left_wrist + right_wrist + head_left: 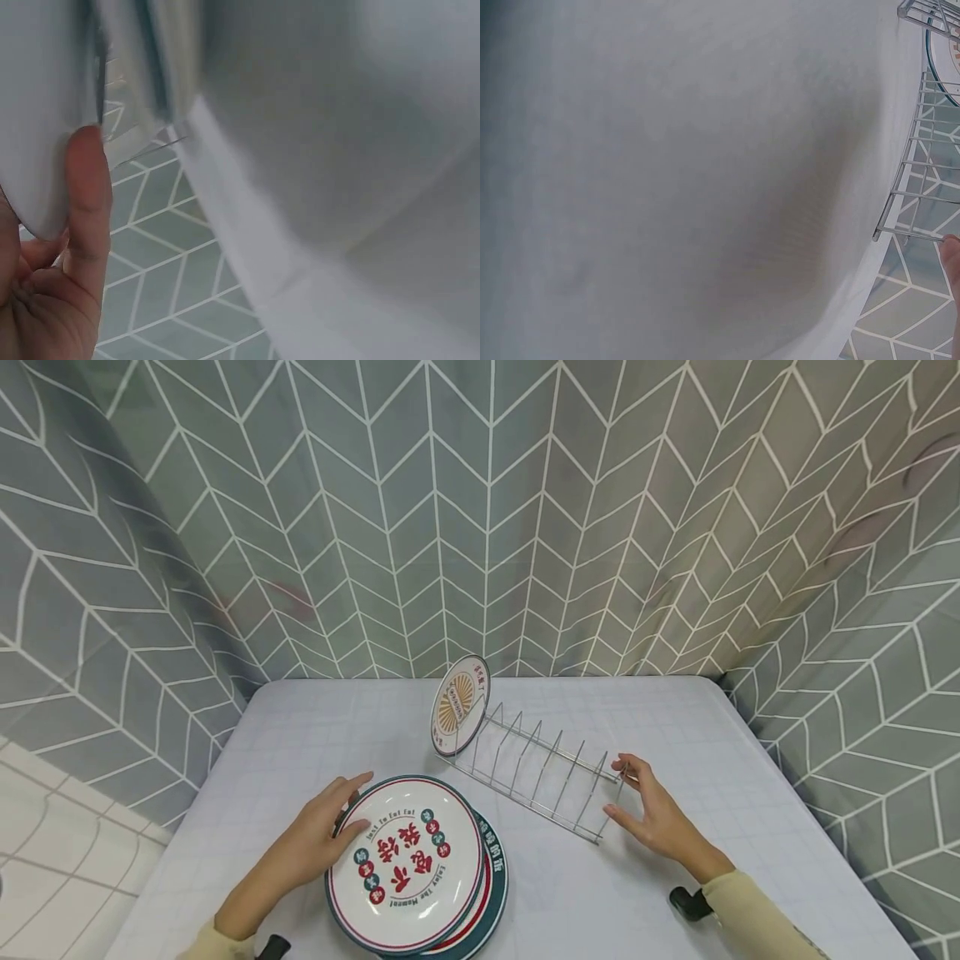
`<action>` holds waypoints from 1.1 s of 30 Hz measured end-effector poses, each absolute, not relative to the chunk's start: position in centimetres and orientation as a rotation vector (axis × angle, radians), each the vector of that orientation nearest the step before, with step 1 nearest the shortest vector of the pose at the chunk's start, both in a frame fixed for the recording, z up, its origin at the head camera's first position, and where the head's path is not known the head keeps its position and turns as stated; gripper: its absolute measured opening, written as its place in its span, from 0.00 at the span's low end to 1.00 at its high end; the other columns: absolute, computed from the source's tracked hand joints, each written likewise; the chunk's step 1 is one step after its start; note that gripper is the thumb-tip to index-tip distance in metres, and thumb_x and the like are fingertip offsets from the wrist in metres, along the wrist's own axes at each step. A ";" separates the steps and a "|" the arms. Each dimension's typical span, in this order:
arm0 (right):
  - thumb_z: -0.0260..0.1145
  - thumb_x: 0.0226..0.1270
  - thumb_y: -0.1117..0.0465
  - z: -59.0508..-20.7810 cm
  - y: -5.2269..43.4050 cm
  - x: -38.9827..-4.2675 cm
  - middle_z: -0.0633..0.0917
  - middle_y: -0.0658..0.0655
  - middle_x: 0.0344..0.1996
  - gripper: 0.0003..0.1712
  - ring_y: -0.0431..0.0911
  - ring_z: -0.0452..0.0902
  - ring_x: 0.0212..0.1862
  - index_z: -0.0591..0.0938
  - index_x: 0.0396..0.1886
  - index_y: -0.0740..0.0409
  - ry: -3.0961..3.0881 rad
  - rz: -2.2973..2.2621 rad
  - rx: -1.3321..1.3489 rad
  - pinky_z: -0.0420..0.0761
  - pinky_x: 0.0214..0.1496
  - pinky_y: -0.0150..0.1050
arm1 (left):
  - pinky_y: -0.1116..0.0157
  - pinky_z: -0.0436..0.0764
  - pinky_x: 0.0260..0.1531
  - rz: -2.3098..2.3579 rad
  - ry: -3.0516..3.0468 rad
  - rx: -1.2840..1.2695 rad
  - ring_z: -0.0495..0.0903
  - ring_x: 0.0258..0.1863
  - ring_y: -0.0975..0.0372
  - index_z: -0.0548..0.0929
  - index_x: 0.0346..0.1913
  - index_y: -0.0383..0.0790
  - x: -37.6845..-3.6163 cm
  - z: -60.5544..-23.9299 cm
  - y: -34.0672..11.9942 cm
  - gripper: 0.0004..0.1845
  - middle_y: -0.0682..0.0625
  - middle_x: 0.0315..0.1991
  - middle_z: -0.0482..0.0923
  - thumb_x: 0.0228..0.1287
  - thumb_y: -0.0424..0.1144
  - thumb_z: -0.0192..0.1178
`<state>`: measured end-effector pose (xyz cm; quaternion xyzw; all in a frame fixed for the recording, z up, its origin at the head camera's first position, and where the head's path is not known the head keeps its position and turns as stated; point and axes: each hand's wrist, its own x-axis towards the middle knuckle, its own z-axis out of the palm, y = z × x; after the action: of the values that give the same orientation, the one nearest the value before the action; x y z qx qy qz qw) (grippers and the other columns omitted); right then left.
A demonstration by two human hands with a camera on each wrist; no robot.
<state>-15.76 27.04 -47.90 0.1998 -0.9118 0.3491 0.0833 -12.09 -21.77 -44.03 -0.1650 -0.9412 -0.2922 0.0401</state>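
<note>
My left hand grips the left rim of the top white plate, which has red lettering and a dark rim. Its thumb lies over the edge and the fingers are behind the plate in the left wrist view. Beneath it, partly covered, are more plates, one with a wide teal rim. My right hand holds the right end of a wire dish rack. One fingertip meets the end wire in the right wrist view. A patterned plate stands tilted at the rack's far left end.
A pale cloth covers the table. Grey curtains with white chevron lines hang behind it and at the sides. White tiles show at the lower left.
</note>
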 end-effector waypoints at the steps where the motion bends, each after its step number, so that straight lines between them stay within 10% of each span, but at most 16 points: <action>1: 0.68 0.58 0.55 -47.9 27.0 -15.7 0.69 0.60 0.60 0.44 0.55 0.67 0.62 0.54 0.68 0.59 -2.726 1.042 0.594 0.66 0.63 0.41 | 0.59 0.78 0.45 -0.889 -2.870 -0.517 0.75 0.43 0.61 0.70 0.63 0.45 -12.1 -43.8 -21.8 0.30 0.55 0.43 0.75 0.56 0.36 0.65; 11: 0.68 0.58 0.57 -47.8 27.0 -15.7 0.70 0.60 0.58 0.43 0.56 0.68 0.61 0.55 0.67 0.60 -2.714 1.034 0.608 0.66 0.60 0.48 | 0.73 0.70 0.24 -0.939 -2.857 -0.512 0.66 0.25 0.70 0.76 0.57 0.46 -11.9 -42.7 -21.4 0.26 0.60 0.35 0.73 0.53 0.34 0.67; 24: 0.68 0.58 0.57 -47.7 27.0 -15.7 0.70 0.60 0.58 0.43 0.57 0.69 0.61 0.55 0.67 0.61 -2.715 1.034 0.602 0.66 0.60 0.48 | 0.63 0.79 0.34 -0.966 -2.955 -0.271 0.79 0.32 0.65 0.76 0.57 0.45 -11.4 -42.3 -20.2 0.31 0.50 0.37 0.83 0.46 0.40 0.72; 33: 0.69 0.56 0.61 -47.7 26.9 -15.8 0.70 0.61 0.58 0.44 0.55 0.68 0.61 0.55 0.67 0.64 -2.697 1.034 0.616 0.61 0.63 0.23 | 0.71 0.76 0.31 -0.981 -2.827 -0.348 0.75 0.29 0.69 0.76 0.59 0.53 -11.2 -41.2 -20.0 0.28 0.55 0.46 0.82 0.52 0.37 0.68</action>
<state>-15.81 26.95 -47.75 0.2076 -0.9092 0.3484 0.0939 -11.18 -20.03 -41.24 -0.1154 -0.9365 -0.3249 0.0645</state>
